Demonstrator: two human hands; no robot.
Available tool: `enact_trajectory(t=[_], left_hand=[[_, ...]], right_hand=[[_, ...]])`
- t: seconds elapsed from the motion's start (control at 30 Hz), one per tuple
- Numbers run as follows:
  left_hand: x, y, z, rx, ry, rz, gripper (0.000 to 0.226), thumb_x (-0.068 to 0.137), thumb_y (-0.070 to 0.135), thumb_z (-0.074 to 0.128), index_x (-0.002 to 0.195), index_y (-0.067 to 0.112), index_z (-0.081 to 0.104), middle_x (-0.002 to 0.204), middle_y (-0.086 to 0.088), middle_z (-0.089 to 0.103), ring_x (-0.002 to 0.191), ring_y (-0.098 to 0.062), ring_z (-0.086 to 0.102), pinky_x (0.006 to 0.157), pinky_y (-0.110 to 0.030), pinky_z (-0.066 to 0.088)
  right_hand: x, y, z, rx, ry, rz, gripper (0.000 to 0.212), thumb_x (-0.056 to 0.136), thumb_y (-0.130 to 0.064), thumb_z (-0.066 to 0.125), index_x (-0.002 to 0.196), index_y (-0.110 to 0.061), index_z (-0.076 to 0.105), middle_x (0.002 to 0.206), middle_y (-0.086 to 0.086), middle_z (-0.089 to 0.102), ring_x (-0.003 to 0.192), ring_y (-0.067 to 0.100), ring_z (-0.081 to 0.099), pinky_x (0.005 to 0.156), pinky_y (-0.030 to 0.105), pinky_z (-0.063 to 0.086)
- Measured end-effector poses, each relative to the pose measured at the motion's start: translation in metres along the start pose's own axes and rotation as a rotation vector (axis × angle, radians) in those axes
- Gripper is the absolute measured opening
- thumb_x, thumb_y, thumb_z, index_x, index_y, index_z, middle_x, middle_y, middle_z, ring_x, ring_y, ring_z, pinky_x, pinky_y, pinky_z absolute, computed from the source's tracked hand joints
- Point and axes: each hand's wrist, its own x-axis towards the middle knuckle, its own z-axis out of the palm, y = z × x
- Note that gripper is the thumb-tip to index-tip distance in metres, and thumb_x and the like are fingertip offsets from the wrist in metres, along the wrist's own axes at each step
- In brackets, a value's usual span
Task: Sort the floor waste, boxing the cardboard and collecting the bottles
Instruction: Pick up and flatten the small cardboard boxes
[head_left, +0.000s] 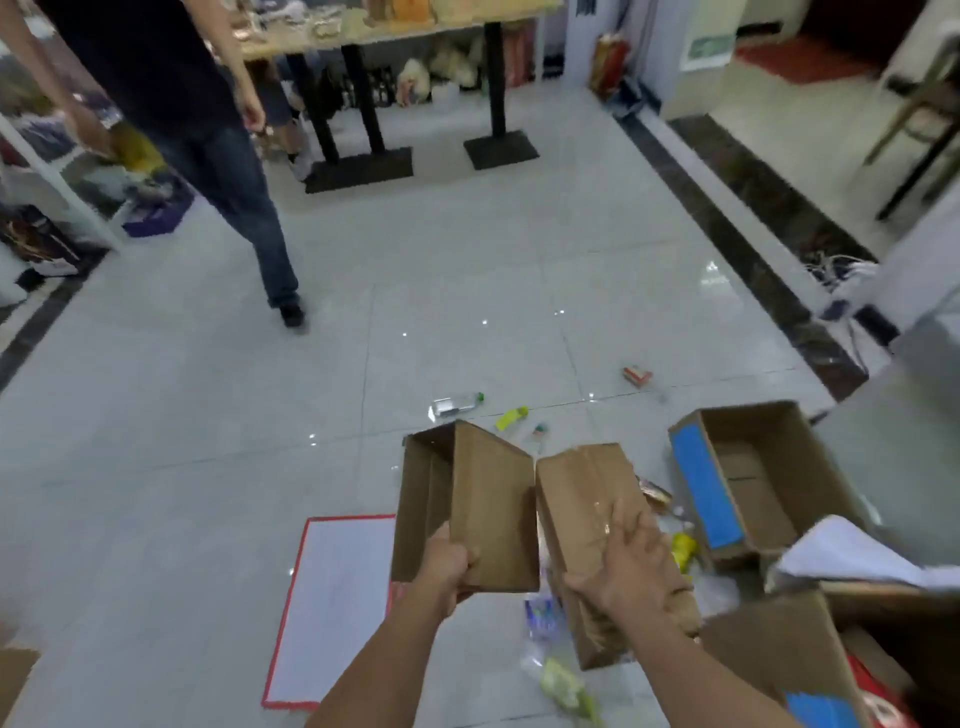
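My left hand grips the lower edge of an open brown cardboard box, held above the floor with its opening facing left. My right hand is clamped on a second, flatter brown cardboard piece right beside it. On the floor to the right stands a large open cardboard box with a blue panel. Beyond the held cardboard lie a clear plastic bottle with a green cap, a yellow-labelled bottle and a small bottle. More bottles and wrappers lie under my right arm.
A white sheet with a red border lies flat at the lower left. A small red-and-white carton is farther out. Another person's legs stand at the upper left by black-legged tables. More boxes and white paper crowd the lower right.
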Motion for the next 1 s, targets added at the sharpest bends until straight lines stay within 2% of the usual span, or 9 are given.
enact_trajectory(t=[0.1, 0.23, 0.37, 0.43, 0.53, 0.67, 0.77, 0.83, 1.0], left_hand=[[-0.054, 0.026, 0.061, 0.173, -0.164, 0.020, 0.053, 0.090, -0.016, 0.038, 0.136, 0.009, 0.046, 0.098, -0.012, 0.060, 0.073, -0.021, 0.056, 0.059, -0.029, 0.049], [-0.110, 0.028, 0.151, 0.400, -0.391, 0.079, 0.050, 0.090, -0.018, 0.038, 0.131, 0.008, 0.048, 0.106, -0.015, 0.059, 0.073, -0.022, 0.057, 0.057, -0.031, 0.053], [-0.164, -0.002, 0.236, 0.632, -0.627, 0.121, 0.049, 0.090, -0.016, 0.039, 0.128, 0.013, 0.049, 0.106, -0.014, 0.060, 0.095, -0.030, 0.058, 0.074, -0.040, 0.053], [-0.188, -0.026, 0.272, 0.744, -0.729, 0.152, 0.048, 0.089, -0.015, 0.041, 0.128, 0.010, 0.049, 0.115, -0.016, 0.060, 0.105, -0.033, 0.056, 0.074, -0.040, 0.055], [-0.221, -0.064, 0.317, 0.936, -0.853, 0.269, 0.044, 0.086, -0.011, 0.043, 0.123, 0.008, 0.056, 0.113, -0.016, 0.063, 0.105, -0.032, 0.058, 0.083, -0.043, 0.054], [-0.257, -0.107, 0.371, 1.243, -0.988, 0.565, 0.058, 0.066, 0.015, 0.046, 0.121, 0.005, 0.062, 0.117, -0.015, 0.067, 0.112, -0.030, 0.061, 0.096, -0.043, 0.051], [-0.279, -0.132, 0.410, 1.403, -1.051, 0.669, 0.043, 0.087, 0.002, 0.046, 0.128, 0.007, 0.059, 0.120, -0.013, 0.065, 0.116, -0.026, 0.058, 0.096, -0.031, 0.048], [-0.281, -0.150, 0.435, 1.431, -1.049, 0.724, 0.040, 0.091, 0.002, 0.047, 0.129, 0.009, 0.058, 0.121, -0.011, 0.065, 0.116, -0.025, 0.058, 0.092, -0.026, 0.044], [-0.275, -0.195, 0.483, 1.404, -1.022, 0.753, 0.025, 0.091, 0.010, 0.056, 0.115, 0.012, 0.065, 0.097, 0.001, 0.064, 0.096, -0.015, 0.061, 0.079, -0.022, 0.044]], right_hand=[[-0.060, 0.050, -0.048, 0.139, 0.079, 0.258, 0.126, 0.066, -0.072, 0.062, 0.150, -0.023, -0.018, 0.159, 0.012, -0.006, 0.145, 0.038, 0.003, 0.107, 0.065, 0.022], [-0.126, 0.125, -0.086, 0.303, 0.185, 0.534, 0.126, 0.065, -0.072, 0.061, 0.150, -0.024, -0.017, 0.158, 0.014, 0.002, 0.143, 0.043, 0.006, 0.109, 0.065, 0.022], [-0.183, 0.200, -0.104, 0.467, 0.242, 0.795, 0.126, 0.064, -0.069, 0.065, 0.150, -0.025, -0.016, 0.159, 0.012, -0.004, 0.145, 0.042, 0.001, 0.108, 0.067, 0.020], [-0.209, 0.235, -0.102, 0.551, 0.265, 0.916, 0.128, 0.062, -0.071, 0.065, 0.150, -0.027, -0.016, 0.159, 0.010, -0.007, 0.145, 0.041, -0.002, 0.106, 0.070, 0.020], [-0.244, 0.285, -0.091, 0.646, 0.299, 1.061, 0.128, 0.060, -0.073, 0.064, 0.150, -0.028, -0.016, 0.160, 0.009, -0.008, 0.145, 0.040, -0.002, 0.105, 0.070, 0.020], [-0.286, 0.348, -0.067, 0.680, 0.362, 1.192, 0.129, 0.062, -0.070, 0.066, 0.149, -0.029, -0.020, 0.160, 0.010, -0.009, 0.145, 0.040, -0.002, 0.106, 0.070, 0.021], [-0.303, 0.392, -0.053, 0.714, 0.412, 1.251, 0.131, 0.062, -0.068, 0.068, 0.148, -0.028, -0.022, 0.159, 0.011, -0.011, 0.145, 0.042, 0.003, 0.106, 0.068, 0.023], [-0.304, 0.417, -0.048, 0.740, 0.432, 1.286, 0.130, 0.063, -0.069, 0.067, 0.148, -0.027, -0.022, 0.158, 0.011, -0.014, 0.144, 0.043, 0.004, 0.105, 0.066, 0.024], [-0.282, 0.472, -0.034, 0.808, 0.470, 1.330, 0.129, 0.064, -0.072, 0.064, 0.146, -0.029, -0.026, 0.157, 0.009, -0.018, 0.144, 0.043, -0.001, 0.105, 0.068, 0.022]])
